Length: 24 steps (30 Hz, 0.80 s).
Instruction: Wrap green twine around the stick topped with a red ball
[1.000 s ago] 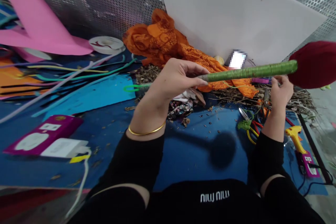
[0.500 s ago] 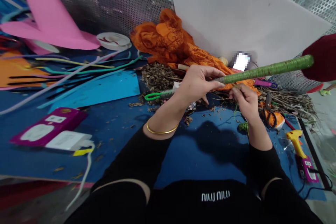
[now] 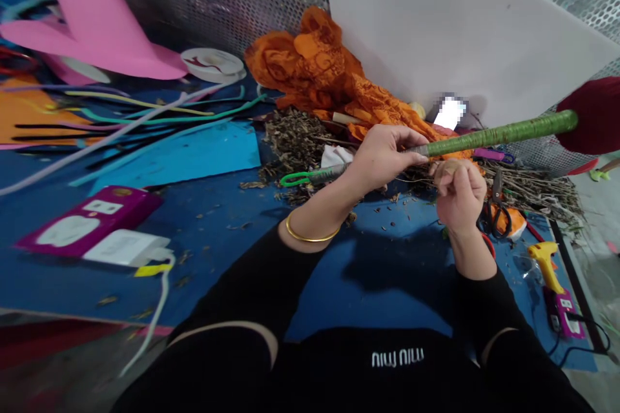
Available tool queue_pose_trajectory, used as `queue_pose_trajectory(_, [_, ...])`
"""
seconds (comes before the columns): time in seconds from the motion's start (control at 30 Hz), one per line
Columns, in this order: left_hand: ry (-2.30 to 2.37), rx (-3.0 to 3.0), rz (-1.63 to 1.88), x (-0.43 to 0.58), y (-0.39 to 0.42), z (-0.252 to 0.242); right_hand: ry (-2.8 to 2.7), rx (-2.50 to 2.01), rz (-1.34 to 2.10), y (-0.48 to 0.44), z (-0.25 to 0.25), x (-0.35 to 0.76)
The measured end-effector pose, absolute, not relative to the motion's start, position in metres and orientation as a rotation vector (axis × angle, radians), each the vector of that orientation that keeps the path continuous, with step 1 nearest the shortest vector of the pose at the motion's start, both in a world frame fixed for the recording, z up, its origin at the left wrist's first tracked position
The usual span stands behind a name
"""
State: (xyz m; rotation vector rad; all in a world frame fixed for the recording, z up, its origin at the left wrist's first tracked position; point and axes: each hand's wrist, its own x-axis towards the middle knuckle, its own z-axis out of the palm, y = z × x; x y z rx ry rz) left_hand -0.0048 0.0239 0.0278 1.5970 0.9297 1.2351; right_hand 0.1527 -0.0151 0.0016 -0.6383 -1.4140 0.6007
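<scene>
A long stick (image 3: 504, 131), wound with green string over its right part and grey toward the left, slants across in front of me. My left hand (image 3: 382, 153) is closed around its grey section, just left of where the green winding ends. A green loop (image 3: 295, 179) sticks out at the stick's left end, and a dark red rounded head (image 3: 593, 117) caps the right end. Just below the winding, my right hand (image 3: 459, 188) is curled into a pinch on the green string, mostly hidden by the fingers.
Orange cloth (image 3: 329, 64) and dried plant bits (image 3: 295, 139) lie behind the stick. Black-handled scissors (image 3: 496, 206) and a yellow glue gun (image 3: 547, 261) lie at right. On the left are a purple box (image 3: 97, 222), a white adapter (image 3: 128, 248) and a blue sheet (image 3: 208, 158).
My right hand has turned and curled tighter, staying close under the stick. My left hand keeps its hold; the green-wound stick has shifted slightly in view.
</scene>
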Motion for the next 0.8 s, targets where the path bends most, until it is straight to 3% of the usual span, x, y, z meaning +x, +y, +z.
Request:
queue_pose_trajectory(0.4, [1.263,1.96,1.153,0.012,0.009,0.023,-1.229,-0.901,0.486,-0.042,0.007,0.14])
queue_pose_trajectory(0.63, [1.319,2.006,1.141,0.009,0.008,0.026,-1.44,-0.862,0.445,-0.05,0.011,0.146])
queue_pose_trajectory(0.8, [1.483,2.108,1.074,0.004,0.011,0.032,-1.628,-0.779,0.205,-0.041,0.026,0.163])
